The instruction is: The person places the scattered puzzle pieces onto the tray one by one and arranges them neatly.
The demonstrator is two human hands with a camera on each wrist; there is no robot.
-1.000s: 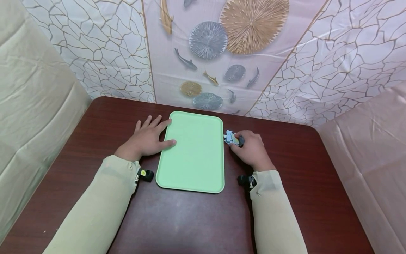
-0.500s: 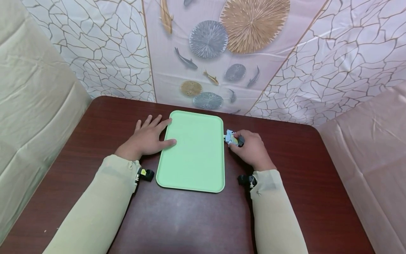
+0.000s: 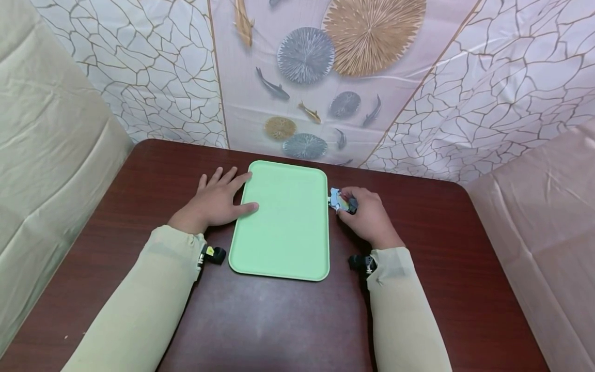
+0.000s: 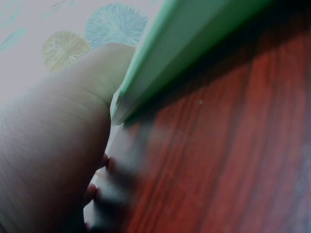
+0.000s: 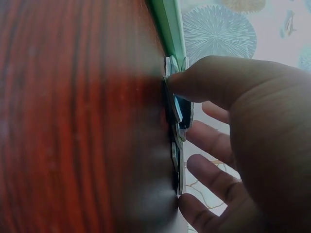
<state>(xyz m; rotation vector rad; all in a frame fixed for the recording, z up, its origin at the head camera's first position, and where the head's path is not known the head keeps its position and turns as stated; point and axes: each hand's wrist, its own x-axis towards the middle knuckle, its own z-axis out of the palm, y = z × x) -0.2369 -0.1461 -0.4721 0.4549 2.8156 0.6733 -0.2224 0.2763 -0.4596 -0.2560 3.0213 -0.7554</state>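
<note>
Pieces (image 3: 337, 199), thin and flat, made a small jumbled pile on the table (image 3: 269, 325), just beside the long right edge of a green tray (image 3: 282, 227); from where I stood I couldn't tell whether any of them touched its rim. Most of those I could see were pale blue, with a patch of yellow and a little red among them, and a dark bit showed near the palm. The person's right hand (image 3: 369, 216) had hold of the pile, grasping it between the thumb on the near side and the forefinger on the far side. Seen from the right wrist, the pieces overlapped one another edge-on, the thumb rested against them, and the other fingers were bent and spread apart beyond. Across the tray, the left hand (image 3: 215, 204) was relaxed and gripped nothing, its fingers fanned out: the thumb reached over the left rim onto the tray, the forefinger touched the rim near the far corner, and the other fingers lay over the tabletop. The tray sat flat, its bed bare, on dark reddish wood. Both arms wore pale sleeves (image 3: 132, 297), and a small black camera (image 3: 216, 256) stuck out at each wrist. Behind the table hung a cloth (image 3: 251, 113) printed with fish and round fan shapes, with cracked-line panels (image 3: 158, 67) to either side.
</note>
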